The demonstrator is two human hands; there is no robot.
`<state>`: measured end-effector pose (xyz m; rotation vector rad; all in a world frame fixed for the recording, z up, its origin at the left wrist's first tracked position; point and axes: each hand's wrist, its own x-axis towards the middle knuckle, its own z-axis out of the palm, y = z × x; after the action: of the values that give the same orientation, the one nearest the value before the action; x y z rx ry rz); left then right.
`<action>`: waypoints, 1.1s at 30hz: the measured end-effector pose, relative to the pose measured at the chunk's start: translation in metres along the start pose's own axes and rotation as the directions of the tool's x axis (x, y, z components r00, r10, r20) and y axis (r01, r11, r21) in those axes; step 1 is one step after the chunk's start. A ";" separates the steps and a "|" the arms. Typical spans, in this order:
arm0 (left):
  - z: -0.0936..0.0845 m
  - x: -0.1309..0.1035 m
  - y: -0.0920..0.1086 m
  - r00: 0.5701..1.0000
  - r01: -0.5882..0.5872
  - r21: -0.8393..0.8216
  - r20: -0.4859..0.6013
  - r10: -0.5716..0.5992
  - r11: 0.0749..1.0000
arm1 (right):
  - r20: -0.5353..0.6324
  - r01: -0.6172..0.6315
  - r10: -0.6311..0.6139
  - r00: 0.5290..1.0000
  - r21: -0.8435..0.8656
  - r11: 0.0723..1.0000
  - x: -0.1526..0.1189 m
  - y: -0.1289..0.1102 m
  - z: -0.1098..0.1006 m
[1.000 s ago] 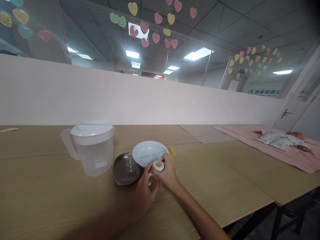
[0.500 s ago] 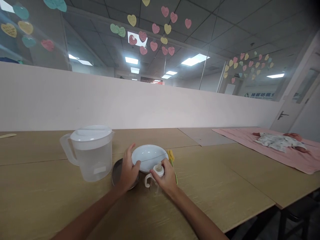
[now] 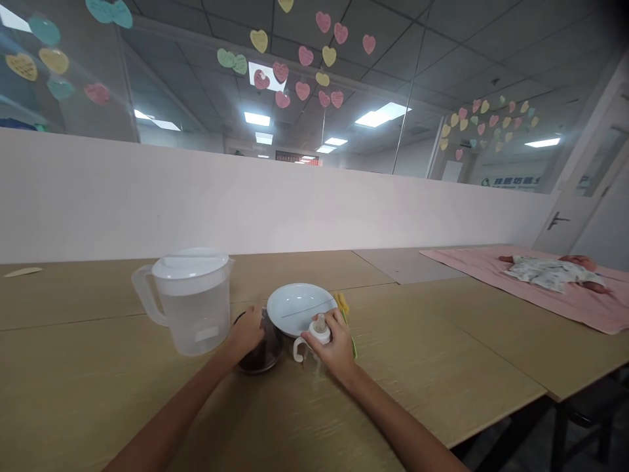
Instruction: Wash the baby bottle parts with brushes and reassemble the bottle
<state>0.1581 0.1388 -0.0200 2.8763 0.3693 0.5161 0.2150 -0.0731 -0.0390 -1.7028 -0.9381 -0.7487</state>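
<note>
My right hand (image 3: 335, 344) is closed around the white collar of a clear baby bottle (image 3: 320, 329), its nipple pointing up and a white handle at its left side. My left hand (image 3: 246, 333) has its fingers together over the left rim of a dark round dish (image 3: 263, 351); whatever its fingertips hold, if anything, is too small to name. Behind both hands sits a white bowl (image 3: 297, 303) with a thin line across it. A yellow and green brush (image 3: 343, 303) lies partly hidden beyond my right hand.
A lidded plastic jug (image 3: 194, 305) with clear liquid stands left of the dish. A doll in patterned clothes (image 3: 540, 272) lies on a pink cloth (image 3: 472, 272) at the far right. A pale flat object (image 3: 23, 272) rests at the far left.
My left hand has moved from the bowl's left edge down to the dish, and its spread fingers have come together. My right hand still grips the bottle. The view has shifted slightly.
</note>
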 end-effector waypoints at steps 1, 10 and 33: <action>-0.009 -0.002 0.005 1.000 0.014 0.102 0.006 -0.014 0.995 | 0.000 0.001 -0.001 1.000 0.005 1.000 0.000 0.001 0.000; -0.074 -0.033 0.084 0.948 -0.271 -0.283 -0.242 0.205 0.920 | 0.009 -0.015 0.015 1.000 0.001 1.000 -0.001 0.002 0.002; -0.026 -0.047 0.101 0.966 -0.176 -0.691 0.015 0.257 0.701 | 0.036 0.095 -0.095 0.995 0.004 0.995 -0.003 0.002 -0.001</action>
<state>0.1266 0.0337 0.0128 2.1982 -0.1721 0.4096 0.2146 -0.0755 -0.0419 -1.6842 -1.0512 -0.7814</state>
